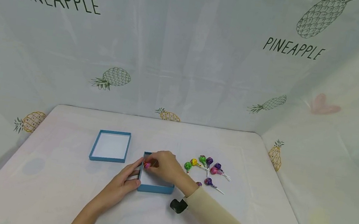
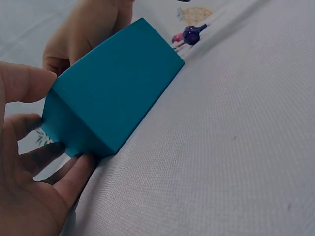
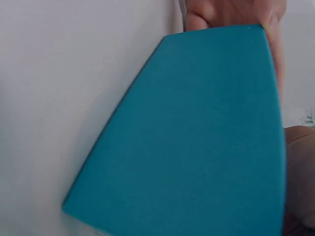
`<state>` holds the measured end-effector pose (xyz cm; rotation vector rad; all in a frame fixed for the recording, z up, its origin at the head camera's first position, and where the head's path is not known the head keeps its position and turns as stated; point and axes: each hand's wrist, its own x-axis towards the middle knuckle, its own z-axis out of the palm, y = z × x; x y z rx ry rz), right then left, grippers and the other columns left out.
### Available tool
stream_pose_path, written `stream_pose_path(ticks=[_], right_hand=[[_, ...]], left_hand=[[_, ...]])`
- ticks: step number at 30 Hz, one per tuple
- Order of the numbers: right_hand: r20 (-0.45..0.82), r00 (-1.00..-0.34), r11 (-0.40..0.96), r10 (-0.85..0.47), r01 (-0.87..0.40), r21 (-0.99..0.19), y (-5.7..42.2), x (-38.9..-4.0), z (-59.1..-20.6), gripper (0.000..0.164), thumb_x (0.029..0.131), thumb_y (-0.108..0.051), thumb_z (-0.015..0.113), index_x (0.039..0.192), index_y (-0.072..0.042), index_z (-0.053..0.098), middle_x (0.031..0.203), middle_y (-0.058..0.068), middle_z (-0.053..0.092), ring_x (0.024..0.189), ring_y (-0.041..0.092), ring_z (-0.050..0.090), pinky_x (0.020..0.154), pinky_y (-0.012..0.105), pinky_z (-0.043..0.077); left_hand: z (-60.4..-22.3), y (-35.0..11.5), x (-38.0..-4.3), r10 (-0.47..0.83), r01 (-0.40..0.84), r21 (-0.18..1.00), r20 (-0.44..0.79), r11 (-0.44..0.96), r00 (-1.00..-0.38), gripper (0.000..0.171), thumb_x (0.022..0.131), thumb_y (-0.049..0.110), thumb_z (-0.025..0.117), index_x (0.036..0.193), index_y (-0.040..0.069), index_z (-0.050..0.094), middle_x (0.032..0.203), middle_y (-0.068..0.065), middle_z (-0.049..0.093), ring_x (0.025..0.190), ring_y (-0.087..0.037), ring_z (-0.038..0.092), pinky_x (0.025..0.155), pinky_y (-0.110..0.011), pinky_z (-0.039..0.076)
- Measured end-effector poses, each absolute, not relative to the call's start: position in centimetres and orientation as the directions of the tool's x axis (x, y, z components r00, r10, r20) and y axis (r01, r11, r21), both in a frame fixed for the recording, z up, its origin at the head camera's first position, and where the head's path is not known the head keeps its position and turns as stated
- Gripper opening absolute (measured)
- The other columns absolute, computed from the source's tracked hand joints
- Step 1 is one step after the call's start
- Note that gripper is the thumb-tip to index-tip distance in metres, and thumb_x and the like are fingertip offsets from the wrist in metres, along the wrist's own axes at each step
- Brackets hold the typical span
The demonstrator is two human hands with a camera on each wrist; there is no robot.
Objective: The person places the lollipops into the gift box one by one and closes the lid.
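A blue open box (image 1: 155, 189) with a white inside stands on the table. My left hand (image 1: 119, 184) lies along its left wall, fingers fairly straight. In the left wrist view the thumb (image 2: 34, 83) meets the upper corner and the fingertips touch the wall below. My right hand (image 1: 166, 165) reaches over the box from the right and pinches a pink-and-red wrapped lollipop (image 1: 147, 165) inside, by the left wall. Its stick is mostly hidden by the hand. In the right wrist view the box wall (image 3: 197, 137) hides most of the right hand's fingers.
The blue-edged lid (image 1: 108, 160) lies inside up, behind and left of the box. Several lollipops in green, yellow, purple and pink wrappers, such as a purple one (image 1: 208, 182), lie to the right. A pineapple-print curtain (image 1: 188, 52) hangs behind the table.
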<state>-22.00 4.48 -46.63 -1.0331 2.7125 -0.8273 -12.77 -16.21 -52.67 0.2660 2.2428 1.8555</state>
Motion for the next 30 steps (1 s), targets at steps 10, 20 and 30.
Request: stream_pose_path(ticks=[10,20,30], right_hand=[[0.088,-0.759,0.625,-0.646,-0.590,-0.511,4.0,-21.9,-47.0,0.020,0.095,-0.017,0.082,0.114,-0.011,0.081,0.096,-0.004,0.077,0.081,0.001,0.062,0.078,0.016,0.053],[0.117,-0.734,0.622,-0.669,-0.639,-0.453,3.8,-21.9,-47.6,0.014,0.094,-0.016,0.083,0.108,-0.013,0.081,0.090,-0.007,0.074,0.077,0.002,0.058,0.073,0.016,0.049],[0.127,-0.718,0.627,-0.684,-0.668,-0.402,3.6,-21.7,-47.7,0.016,0.093,-0.017,0.084,0.108,-0.012,0.082,0.094,-0.005,0.075,0.083,0.003,0.061,0.077,0.017,0.052]], left_hand=[[-52.4,-16.3,-12.7,0.274,-0.009,0.983,-0.059,0.181,-0.960,0.071,0.108,0.025,0.062,0.169,0.036,0.027,0.174,-0.003,0.027,0.154,-0.032,0.038,0.109,-0.014,0.040],[-52.4,-16.3,-12.8,0.272,-0.008,0.981,-0.062,0.195,-0.960,0.071,0.108,0.025,0.062,0.169,0.036,0.027,0.173,-0.005,0.029,0.153,-0.032,0.039,0.108,-0.014,0.040],[-52.5,-16.2,-12.9,0.274,-0.004,0.981,-0.059,0.195,-0.960,0.071,0.109,0.025,0.061,0.169,0.035,0.027,0.173,-0.005,0.028,0.154,-0.033,0.039,0.108,-0.015,0.040]])
